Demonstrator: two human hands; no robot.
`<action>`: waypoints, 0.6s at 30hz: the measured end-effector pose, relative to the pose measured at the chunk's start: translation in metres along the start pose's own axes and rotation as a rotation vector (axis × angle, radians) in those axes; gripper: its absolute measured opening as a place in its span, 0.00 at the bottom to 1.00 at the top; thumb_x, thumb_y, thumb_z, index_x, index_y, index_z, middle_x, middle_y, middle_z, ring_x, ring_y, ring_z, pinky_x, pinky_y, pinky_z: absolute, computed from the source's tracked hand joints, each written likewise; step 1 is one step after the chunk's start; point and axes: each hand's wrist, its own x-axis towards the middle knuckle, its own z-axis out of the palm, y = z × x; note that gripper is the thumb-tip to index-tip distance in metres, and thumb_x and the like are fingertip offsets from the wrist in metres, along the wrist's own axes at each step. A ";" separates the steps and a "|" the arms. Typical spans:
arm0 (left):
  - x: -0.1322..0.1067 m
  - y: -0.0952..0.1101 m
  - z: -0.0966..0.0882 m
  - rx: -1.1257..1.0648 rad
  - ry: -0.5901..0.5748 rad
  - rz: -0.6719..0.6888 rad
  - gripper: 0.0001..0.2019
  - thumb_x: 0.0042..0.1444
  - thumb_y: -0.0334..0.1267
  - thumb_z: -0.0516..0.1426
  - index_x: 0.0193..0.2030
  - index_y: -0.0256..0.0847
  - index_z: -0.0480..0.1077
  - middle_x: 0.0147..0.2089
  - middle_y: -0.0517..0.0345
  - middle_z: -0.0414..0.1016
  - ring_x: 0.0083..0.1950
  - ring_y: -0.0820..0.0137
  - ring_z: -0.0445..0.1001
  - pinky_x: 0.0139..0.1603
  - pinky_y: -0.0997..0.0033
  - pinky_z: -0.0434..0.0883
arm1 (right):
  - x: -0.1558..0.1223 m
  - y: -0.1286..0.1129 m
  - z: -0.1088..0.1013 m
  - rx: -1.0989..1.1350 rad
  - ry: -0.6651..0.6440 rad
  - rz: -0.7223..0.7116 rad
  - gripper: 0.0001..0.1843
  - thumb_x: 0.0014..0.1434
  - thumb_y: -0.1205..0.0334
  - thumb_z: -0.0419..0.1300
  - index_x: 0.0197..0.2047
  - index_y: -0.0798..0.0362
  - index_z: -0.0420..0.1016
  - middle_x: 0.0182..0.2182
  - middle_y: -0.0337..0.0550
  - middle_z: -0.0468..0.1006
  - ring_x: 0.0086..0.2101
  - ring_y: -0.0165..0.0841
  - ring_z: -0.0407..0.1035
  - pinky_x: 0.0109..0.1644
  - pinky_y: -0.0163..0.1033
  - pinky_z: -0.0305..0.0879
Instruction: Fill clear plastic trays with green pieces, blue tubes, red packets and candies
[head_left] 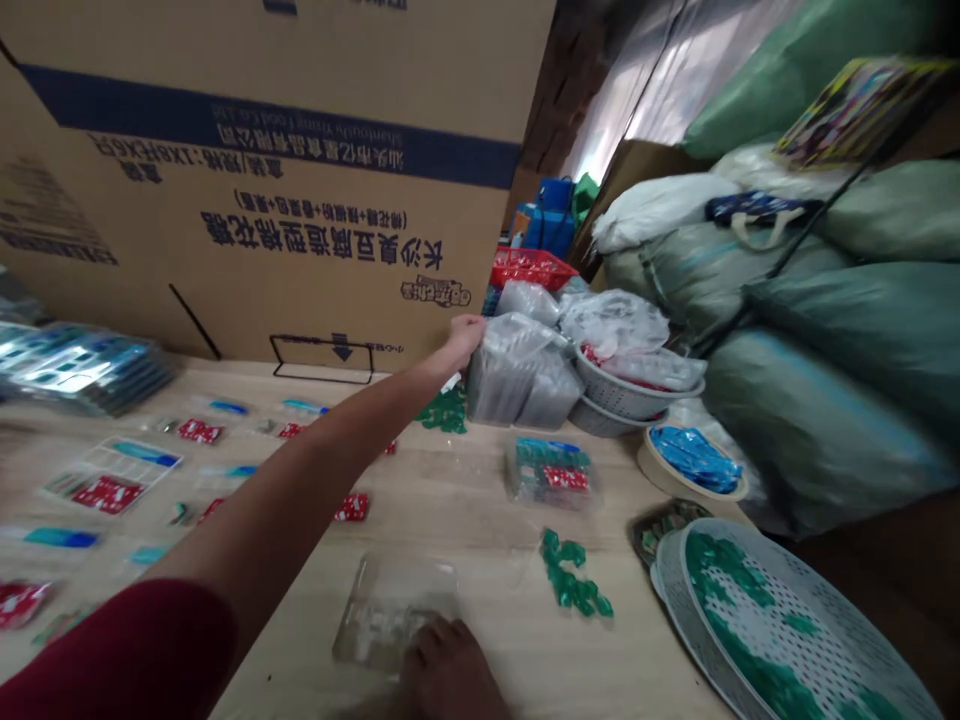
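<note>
My left hand [466, 333] reaches far forward to the stacked clear plastic trays [504, 385] beside the carton. Its fingers are closed at the upper left edge of the stack, though their tips are partly hidden. Close to me, a single clear plastic tray [375, 610] lies on the table, blurred. My right hand [450, 665] is at its near right corner with curled fingers, apparently gripping the edge. To the right of that tray lie loose green packets [571, 575]. A filled clear pack [553, 472] with blue, green and red contents sits behind them.
A large cardboard carton [322, 240] walls off the back. Several trays and red packets [109, 493] spread across the left, near stacked packs [82, 370]. On the right are grey baskets [622, 390], a tub of blue packets [694, 460], a perforated tray [825, 620] and big sacks [825, 390].
</note>
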 end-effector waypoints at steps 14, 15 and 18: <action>-0.276 -0.073 -0.204 0.698 -0.501 0.078 0.13 0.61 0.43 0.47 0.42 0.40 0.68 0.40 0.55 0.74 0.43 0.67 0.70 0.44 0.69 0.67 | -0.010 -0.006 -0.076 0.294 0.306 0.039 0.09 0.53 0.73 0.49 0.25 0.51 0.63 0.22 0.40 0.68 0.27 0.33 0.61 0.31 0.38 0.56; -0.292 -0.076 -0.219 0.708 -0.497 0.027 0.15 0.62 0.43 0.44 0.44 0.41 0.67 0.41 0.55 0.73 0.44 0.67 0.70 0.45 0.69 0.67 | -0.013 -0.006 -0.087 0.338 0.310 0.049 0.10 0.52 0.74 0.49 0.25 0.51 0.61 0.22 0.38 0.66 0.27 0.32 0.60 0.31 0.37 0.55; -0.315 -0.075 -0.245 0.799 -0.602 0.062 0.15 0.63 0.43 0.43 0.47 0.41 0.66 0.44 0.52 0.72 0.46 0.66 0.69 0.48 0.67 0.66 | -0.029 0.000 -0.118 0.433 0.304 0.044 0.10 0.53 0.76 0.49 0.26 0.51 0.58 0.22 0.36 0.64 0.26 0.30 0.59 0.29 0.36 0.54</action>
